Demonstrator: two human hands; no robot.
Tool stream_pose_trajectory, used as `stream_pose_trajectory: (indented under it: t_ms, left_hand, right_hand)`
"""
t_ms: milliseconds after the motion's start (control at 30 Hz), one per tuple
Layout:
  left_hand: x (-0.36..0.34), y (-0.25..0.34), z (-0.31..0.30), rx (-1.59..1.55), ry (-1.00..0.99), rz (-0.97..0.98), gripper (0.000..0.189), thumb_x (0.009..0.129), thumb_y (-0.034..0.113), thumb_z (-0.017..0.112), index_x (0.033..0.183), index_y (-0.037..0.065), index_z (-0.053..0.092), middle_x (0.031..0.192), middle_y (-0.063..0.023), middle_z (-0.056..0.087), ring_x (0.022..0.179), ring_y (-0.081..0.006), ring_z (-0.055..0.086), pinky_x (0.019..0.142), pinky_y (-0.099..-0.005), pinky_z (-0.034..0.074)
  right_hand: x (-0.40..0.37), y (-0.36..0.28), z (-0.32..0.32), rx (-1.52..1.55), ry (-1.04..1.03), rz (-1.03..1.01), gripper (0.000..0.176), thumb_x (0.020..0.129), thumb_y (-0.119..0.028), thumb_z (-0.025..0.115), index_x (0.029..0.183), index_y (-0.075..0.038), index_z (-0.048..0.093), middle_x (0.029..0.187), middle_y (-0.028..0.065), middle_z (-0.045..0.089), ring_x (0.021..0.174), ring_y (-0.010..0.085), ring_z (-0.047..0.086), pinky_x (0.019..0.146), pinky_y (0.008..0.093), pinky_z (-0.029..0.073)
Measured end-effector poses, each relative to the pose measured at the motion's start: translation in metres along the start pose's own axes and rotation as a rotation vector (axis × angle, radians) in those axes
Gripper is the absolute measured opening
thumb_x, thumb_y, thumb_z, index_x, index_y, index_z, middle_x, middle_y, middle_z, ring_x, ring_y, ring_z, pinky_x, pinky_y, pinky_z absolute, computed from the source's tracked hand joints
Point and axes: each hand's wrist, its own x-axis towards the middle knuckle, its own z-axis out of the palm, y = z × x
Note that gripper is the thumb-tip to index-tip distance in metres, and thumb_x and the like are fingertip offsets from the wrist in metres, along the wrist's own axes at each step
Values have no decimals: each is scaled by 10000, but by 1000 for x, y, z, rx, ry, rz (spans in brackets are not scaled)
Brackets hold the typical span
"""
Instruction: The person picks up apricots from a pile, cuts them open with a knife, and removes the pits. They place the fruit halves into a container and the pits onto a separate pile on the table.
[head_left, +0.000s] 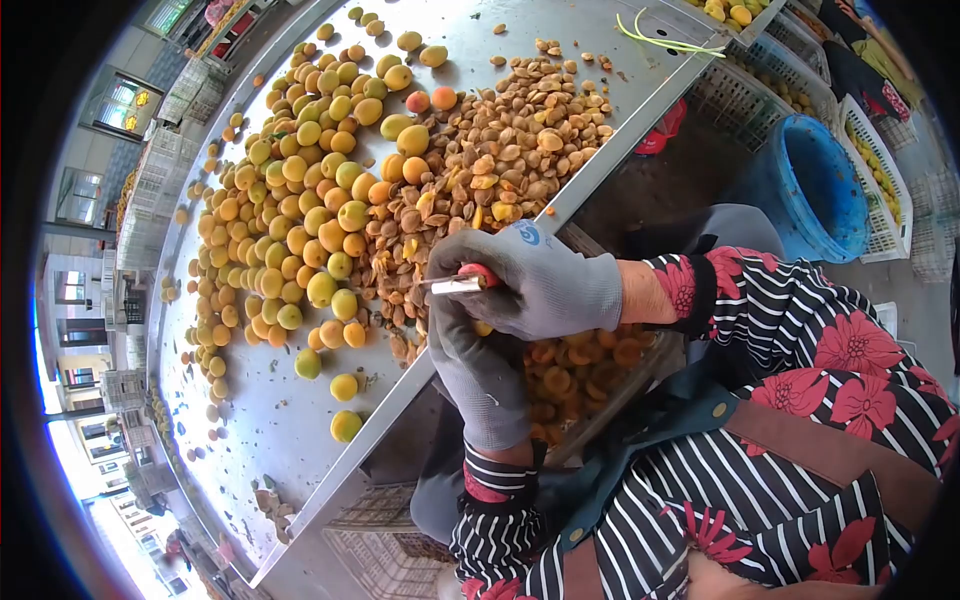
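My right hand (530,280), in a grey glove, is closed around a small knife (460,286) with a red handle and a short pale blade. Just below it, my left hand (480,380), also gloved, has its fingers curled against the right one; what it holds is hidden. Both hands are at the edge of a metal table (290,400). Beyond them lies a pile of brown apricot pits (520,130), and to its left a heap of whole yellow-orange apricots (300,220). Beneath the hands, halved apricots (575,375) fill a crate.
A raised metal rim (400,395) runs along the table's near edge. A blue bucket (815,190) stands at the right beside a white crate (880,180) of fruit. Green stems (665,40) lie at the table's far corner. Another crate (380,560) is under the table.
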Motion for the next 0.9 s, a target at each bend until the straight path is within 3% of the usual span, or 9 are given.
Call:
stream_pose_trajectory:
  t_ms: [333,433,500,600,667,700,833,867,900]
  left_hand:
    - [-5,10,9,-481,32,-374,450,1056,427,479,1359,100,545,1279,-93,613,1162,-231,633,945,-387,567]
    - [-3,22,16,-239,47,-277,444,1064,397,461,1366,81,535,1266,-106,609,1137,-221,643,944,-356,564]
    - [-3,25,23,-142,79,-25,448,1073,382,434,1360,52,529,1245,-116,604,1097,-204,650,908,-328,570]
    - [4,4,10,0,55,64,443,1080,368,411,1338,30,535,1224,-110,599,1051,-183,646,841,-304,574]
    - [9,6,-7,258,-16,2,427,1084,354,403,1312,28,559,1170,-92,604,999,-153,632,816,-272,552]
    - [12,12,-6,357,-29,161,441,1083,373,401,1283,26,583,1107,-78,615,939,-118,614,775,-247,535]
    - [12,25,-12,328,-94,150,508,1083,406,384,1360,5,524,1165,-82,598,1015,-146,614,813,-265,544]
    - [14,20,-18,367,-136,63,534,1083,414,378,1400,-1,489,1202,-88,585,1065,-169,614,860,-283,544]
    - [16,14,-19,367,-135,66,534,1083,414,378,1400,-1,489,1202,-88,585,1065,-169,614,860,-283,544]
  right_hand:
    - [2,0,-13,-56,-192,24,282,897,-114,680,1151,-62,567,933,121,674,823,355,678,701,387,532]
    - [6,-4,-9,118,-71,185,269,930,-148,675,1157,-57,563,938,131,662,838,305,672,734,367,526]
    - [8,-7,-6,230,18,286,264,951,-170,671,1162,-55,562,941,131,657,849,260,670,754,356,521]
    - [7,-6,-8,-58,-129,279,276,987,-244,665,1139,-30,579,921,89,643,865,121,589,781,327,508]
    - [18,-6,-20,56,-190,381,275,990,-252,662,1126,-24,588,913,93,650,860,127,594,780,329,508]
    - [23,-5,-26,174,-251,478,277,994,-259,659,1113,-17,596,906,97,656,854,132,600,779,330,509]
    - [18,2,-21,180,-300,263,332,1016,-306,625,1188,-21,610,890,90,669,843,106,589,766,323,508]
    - [16,1,-15,210,-183,288,301,986,-297,651,1084,-16,605,865,183,687,774,243,664,713,368,513]
    - [14,0,-10,209,-183,285,301,986,-297,651,1084,-16,605,865,183,687,774,243,664,713,368,513]
